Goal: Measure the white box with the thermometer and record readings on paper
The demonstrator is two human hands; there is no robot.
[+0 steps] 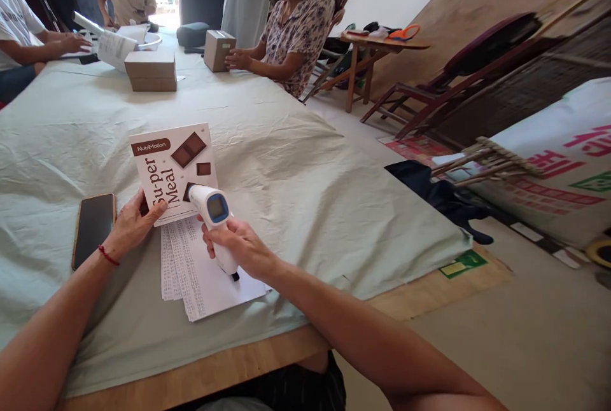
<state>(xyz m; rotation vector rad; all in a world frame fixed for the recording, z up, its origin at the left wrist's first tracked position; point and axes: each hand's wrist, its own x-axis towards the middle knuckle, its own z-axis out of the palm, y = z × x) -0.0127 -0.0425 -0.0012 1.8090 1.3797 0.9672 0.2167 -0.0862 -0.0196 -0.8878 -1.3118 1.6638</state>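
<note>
My left hand (136, 220) grips the lower left side of a white and brown meal box (174, 169) printed with chocolate pieces, holding it tilted up above the table. In my right hand (238, 242) is a white infrared thermometer (205, 204) with a blue-rimmed screen. Its front end is in front of the lower part of the box; whether they touch I cannot tell. Under both hands lie several sheets of paper (214, 293), with small rows of writing along their left side. A dark smartphone (94, 229) rests left of my left hand.
A pale green cloth (286, 175) covers the table, wrinkled, its wooden edge (200, 369) showing in front. Farther back stands a brown carton (151, 72). A person at the right holds another carton (219, 50); two more people sit at the far side. Chairs stand right.
</note>
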